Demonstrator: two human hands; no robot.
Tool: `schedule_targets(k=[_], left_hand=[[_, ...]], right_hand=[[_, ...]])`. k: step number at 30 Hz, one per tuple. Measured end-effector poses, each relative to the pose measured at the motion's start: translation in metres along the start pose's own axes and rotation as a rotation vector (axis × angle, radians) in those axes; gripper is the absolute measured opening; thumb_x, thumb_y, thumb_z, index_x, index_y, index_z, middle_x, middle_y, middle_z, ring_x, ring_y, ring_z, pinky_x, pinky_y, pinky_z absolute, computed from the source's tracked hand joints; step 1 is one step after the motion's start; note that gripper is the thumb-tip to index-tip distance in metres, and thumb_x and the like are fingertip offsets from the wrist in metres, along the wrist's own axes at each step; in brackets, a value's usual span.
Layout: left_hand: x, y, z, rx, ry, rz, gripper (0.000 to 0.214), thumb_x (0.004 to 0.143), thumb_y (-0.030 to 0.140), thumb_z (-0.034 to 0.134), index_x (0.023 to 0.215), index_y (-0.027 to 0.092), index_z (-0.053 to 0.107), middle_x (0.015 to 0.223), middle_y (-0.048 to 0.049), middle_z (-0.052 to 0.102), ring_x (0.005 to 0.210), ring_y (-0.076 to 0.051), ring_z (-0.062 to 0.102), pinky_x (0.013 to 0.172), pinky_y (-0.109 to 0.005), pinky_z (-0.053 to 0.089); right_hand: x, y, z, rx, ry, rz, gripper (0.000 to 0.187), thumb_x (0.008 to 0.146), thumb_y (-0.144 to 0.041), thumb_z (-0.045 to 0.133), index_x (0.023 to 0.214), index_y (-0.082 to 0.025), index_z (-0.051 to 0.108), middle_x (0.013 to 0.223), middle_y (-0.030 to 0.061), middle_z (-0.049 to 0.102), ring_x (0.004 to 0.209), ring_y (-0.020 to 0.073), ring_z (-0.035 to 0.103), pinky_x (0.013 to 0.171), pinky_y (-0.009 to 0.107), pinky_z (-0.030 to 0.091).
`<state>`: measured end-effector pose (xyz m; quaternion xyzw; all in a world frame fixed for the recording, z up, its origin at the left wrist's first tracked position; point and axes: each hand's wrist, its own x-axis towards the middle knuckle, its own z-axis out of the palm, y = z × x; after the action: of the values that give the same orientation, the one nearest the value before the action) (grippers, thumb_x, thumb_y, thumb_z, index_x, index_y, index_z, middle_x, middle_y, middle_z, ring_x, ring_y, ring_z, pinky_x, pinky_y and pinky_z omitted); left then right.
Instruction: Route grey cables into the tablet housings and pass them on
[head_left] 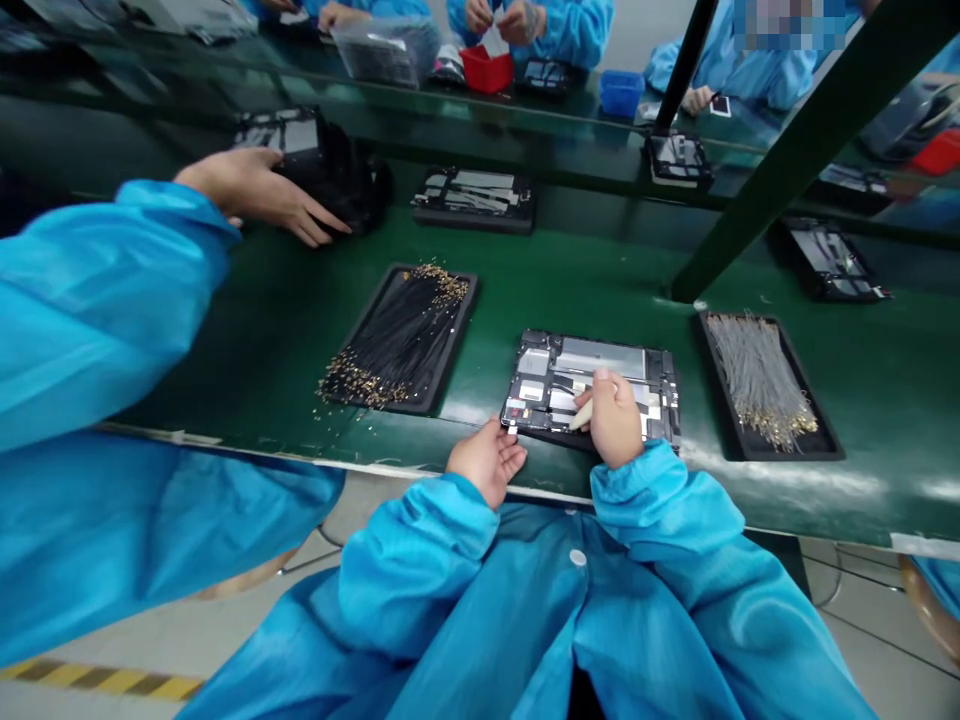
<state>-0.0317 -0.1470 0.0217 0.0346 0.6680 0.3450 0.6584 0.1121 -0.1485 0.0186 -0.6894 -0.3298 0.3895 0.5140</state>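
Head view, looking down on a line bench: the person's right hand (613,418) rests over an opened tablet frame (589,390), its fingers curled closed around a cream-coloured spudger (581,413) whose tip lies against the exposed metal shields. The left hand (487,460) sits at the tablet's lower left corner with its fingers loosely open, beside or just touching the edge; the exact contact is hard to tell. The tablet lies flat, near the bench's front edge. Just to its left is a black tray of black cables with gold ends (401,338), and to its right a black tray of grey cables (761,382), both well within reach. Further along, a co-worker's hand (255,195) comes in from the left, fingers spread over a dark stack of parts (322,170). More opened tablets (474,198) lie beyond. A dark green post (817,150) slants across the upper right, partly blocking the far side, where other workers in blue smocks handle a red bin (487,68) and a blue bin (621,93). The bench top (825,500) is glossy green, and below it a floor with a yellow-and-black hazard stripe (97,680) shows.
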Motion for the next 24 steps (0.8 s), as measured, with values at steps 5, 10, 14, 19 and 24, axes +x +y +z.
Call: schedule_targets(k=[5,10,14,19,24], left_hand=[[0.011,0.003,0.008,0.042,0.090,0.153,0.012,0.079,0.027,0.049,0.074,0.016,0.046,0.050,0.0055,0.043,0.038,-0.007,0.044,0.038,-0.018,0.039],[0.015,0.012,0.004,0.092,0.121,0.323,0.007,0.077,0.022,0.050,0.079,0.016,0.051,0.054,0.0053,0.045,0.040,-0.005,0.044,0.039,-0.016,0.038],[-0.003,-0.005,-0.021,0.248,-0.098,0.392,0.021,0.069,0.030,0.059,0.083,0.015,0.056,0.060,0.0032,0.050,0.048,-0.007,0.049,0.040,-0.015,0.038],[-0.020,-0.035,-0.032,0.417,-0.361,0.030,0.029,0.065,0.030,0.064,0.086,0.012,0.056,0.055,0.0029,0.050,0.043,-0.007,0.047,0.036,-0.016,0.035],[-0.010,-0.028,-0.011,0.380,-0.415,0.076,0.015,0.071,0.026,0.059,0.076,0.013,0.054,0.056,0.0038,0.048,0.043,-0.005,0.046,0.037,-0.014,0.033]], right_hand=[[-0.001,0.000,-0.001,-0.019,0.001,-0.001,0.039,0.078,-0.055,0.039,0.085,-0.018,0.051,0.054,-0.0046,0.058,0.038,0.0088,0.051,0.036,0.019,0.040],[-0.002,-0.001,-0.001,-0.032,0.016,-0.011,0.040,0.078,-0.055,0.039,0.086,-0.018,0.052,0.056,-0.0037,0.059,0.039,0.0091,0.051,0.036,0.019,0.040],[-0.002,0.001,-0.001,-0.037,0.011,-0.011,0.039,0.078,-0.055,0.039,0.087,-0.019,0.052,0.056,-0.0036,0.059,0.040,0.0092,0.052,0.038,0.020,0.041],[-0.003,0.003,-0.001,-0.051,-0.006,-0.047,0.040,0.080,-0.055,0.037,0.088,-0.019,0.053,0.059,-0.0032,0.059,0.041,0.0092,0.052,0.040,0.020,0.041],[0.004,0.001,-0.006,-0.194,-0.108,-0.055,0.037,0.081,-0.049,0.039,0.088,-0.019,0.058,0.058,-0.0023,0.062,0.050,0.0110,0.058,0.051,0.022,0.044]])
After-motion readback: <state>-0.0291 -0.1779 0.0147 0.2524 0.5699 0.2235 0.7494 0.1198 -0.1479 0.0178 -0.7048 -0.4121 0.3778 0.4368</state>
